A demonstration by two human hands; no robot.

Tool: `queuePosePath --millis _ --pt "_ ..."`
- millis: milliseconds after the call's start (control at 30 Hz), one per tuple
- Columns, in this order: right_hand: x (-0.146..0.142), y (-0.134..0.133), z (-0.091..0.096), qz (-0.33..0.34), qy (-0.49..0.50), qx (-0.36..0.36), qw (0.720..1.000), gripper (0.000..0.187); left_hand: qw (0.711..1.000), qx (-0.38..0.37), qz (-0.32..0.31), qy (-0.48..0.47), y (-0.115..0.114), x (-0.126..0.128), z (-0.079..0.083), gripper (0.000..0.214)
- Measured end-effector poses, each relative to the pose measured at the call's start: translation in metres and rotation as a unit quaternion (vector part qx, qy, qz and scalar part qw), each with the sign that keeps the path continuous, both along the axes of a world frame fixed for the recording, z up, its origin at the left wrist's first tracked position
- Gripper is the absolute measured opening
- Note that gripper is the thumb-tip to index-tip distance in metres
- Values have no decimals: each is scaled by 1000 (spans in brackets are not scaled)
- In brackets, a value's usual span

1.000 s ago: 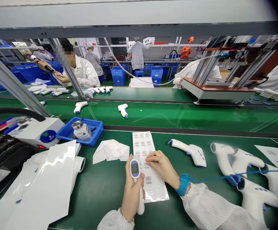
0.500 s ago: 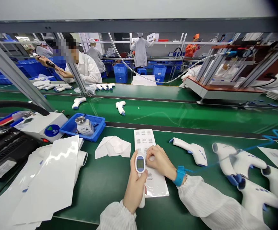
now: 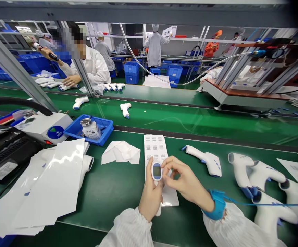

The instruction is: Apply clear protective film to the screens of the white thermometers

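My left hand (image 3: pixel 150 199) is wrapped round the handle of a white infrared thermometer (image 3: pixel 157 171), its small grey screen facing up. Close to the right side of that screen, my right hand (image 3: pixel 186 176) has thumb and forefinger pinched together; anything between the fingertips is too small to make out. Under both hands lies a white sheet of printed labels (image 3: pixel 155 142), partly covered by them. A blue wrist strap (image 3: pixel 217 204) with a cord circles my right wrist. Right of the sheet rests another thermometer (image 3: pixel 210 163), lying on its side.
Several thermometer bodies (image 3: pixel 267 175) lie at the right. A crumpled white cloth (image 3: pixel 122 152), a blue tray (image 3: pixel 104 139) with a bottle, and glossy white sheets (image 3: pixel 53 188) are at the left. Beyond runs a green conveyor (image 3: pixel 179 118); a co-worker (image 3: pixel 95 68) sits across it.
My right hand has come off the label sheet, up to the thermometer's side. My left hand has shifted slightly right with the thermometer. The co-worker's one hand has lowered onto thermometers.
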State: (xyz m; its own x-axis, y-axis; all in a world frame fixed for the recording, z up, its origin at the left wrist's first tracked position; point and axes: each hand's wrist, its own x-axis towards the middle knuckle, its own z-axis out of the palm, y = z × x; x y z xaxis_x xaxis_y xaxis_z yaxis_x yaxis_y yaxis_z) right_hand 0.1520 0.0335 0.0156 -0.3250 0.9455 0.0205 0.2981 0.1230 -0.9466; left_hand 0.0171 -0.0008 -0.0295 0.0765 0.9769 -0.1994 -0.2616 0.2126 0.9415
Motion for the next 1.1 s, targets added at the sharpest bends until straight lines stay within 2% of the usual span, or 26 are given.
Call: queuePosePath --millis 67,133,300,533,1100 --pt "-6 8 -2 -22 -26 47 998 8 1000 -2 19 9 -1 3 3 68" --pt "-10 14 -7 -29 -26 61 997 8 999 -3 36 19 -1 4 7 66" --pt "-11 20 -15 -29 -16 56 998 8 999 -32 23 26 -1 2 10 70" --pt "-10 24 -12 -15 -33 71 997 10 999 -44 -11 25 -2 2 8 72" --pt "-9 29 -11 6 -15 63 998 10 997 -55 2 47 -1 2 13 75"
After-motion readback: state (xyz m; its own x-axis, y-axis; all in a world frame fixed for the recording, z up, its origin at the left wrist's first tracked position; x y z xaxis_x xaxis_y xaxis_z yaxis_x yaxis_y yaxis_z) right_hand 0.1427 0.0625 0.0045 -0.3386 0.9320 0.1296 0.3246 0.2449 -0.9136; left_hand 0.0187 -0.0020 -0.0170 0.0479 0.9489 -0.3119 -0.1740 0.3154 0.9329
